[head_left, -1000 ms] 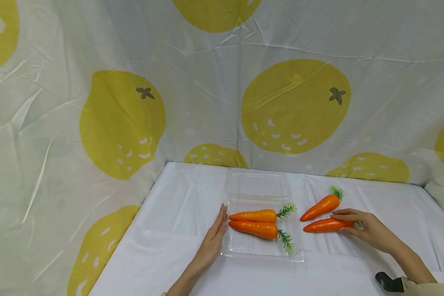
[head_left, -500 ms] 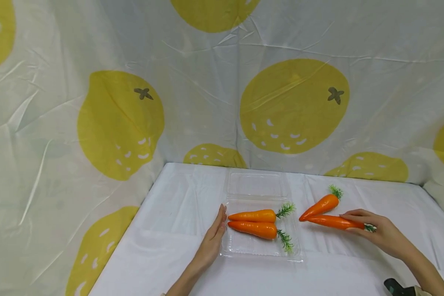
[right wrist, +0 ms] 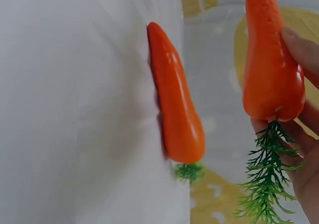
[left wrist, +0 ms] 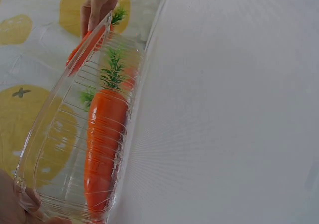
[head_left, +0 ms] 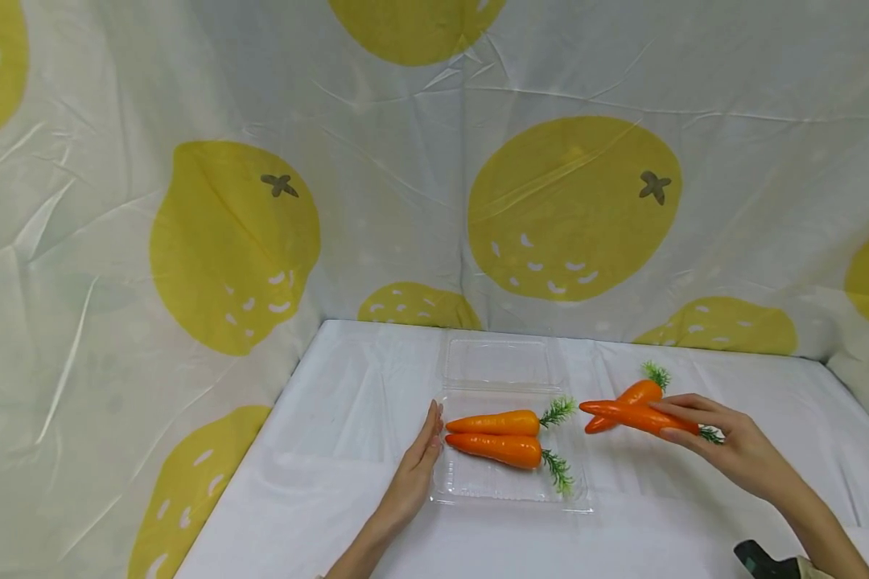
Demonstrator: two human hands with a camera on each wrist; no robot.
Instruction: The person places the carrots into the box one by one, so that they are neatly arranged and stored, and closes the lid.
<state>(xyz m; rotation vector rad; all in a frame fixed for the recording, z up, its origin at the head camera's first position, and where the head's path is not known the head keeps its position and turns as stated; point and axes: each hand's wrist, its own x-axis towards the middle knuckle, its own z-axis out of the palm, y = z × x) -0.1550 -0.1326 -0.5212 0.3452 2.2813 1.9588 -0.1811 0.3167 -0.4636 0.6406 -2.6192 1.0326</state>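
Note:
Pinched by its thick end between the thumb and fingers of my right hand [head_left: 731,438], an orange carrot [right wrist: 273,64] is raised off the table, its green leaves pointing back toward the palm. Another carrot [right wrist: 177,99] lies on the cloth; in the head view the raised one crosses in front of it. My left hand [head_left: 411,474] rests with straight fingers against the left side of a clear plastic clamshell box [head_left: 507,486]. Inside the box two carrots, an upper one [head_left: 496,422] and a lower one [head_left: 500,449], lie side by side, leaves to the right.
The box's lid [head_left: 503,362] is folded back toward the rear wall. A white cloth [head_left: 333,466] covers the table. Lemon-printed sheets [head_left: 398,201] stand behind and at the left. A dark strap-like device [head_left: 763,559] sits at my right forearm.
My right hand has taken hold of the nearer loose carrot, lifted it off the cloth and brought its tip up across the other loose one. The left hand and box stay put.

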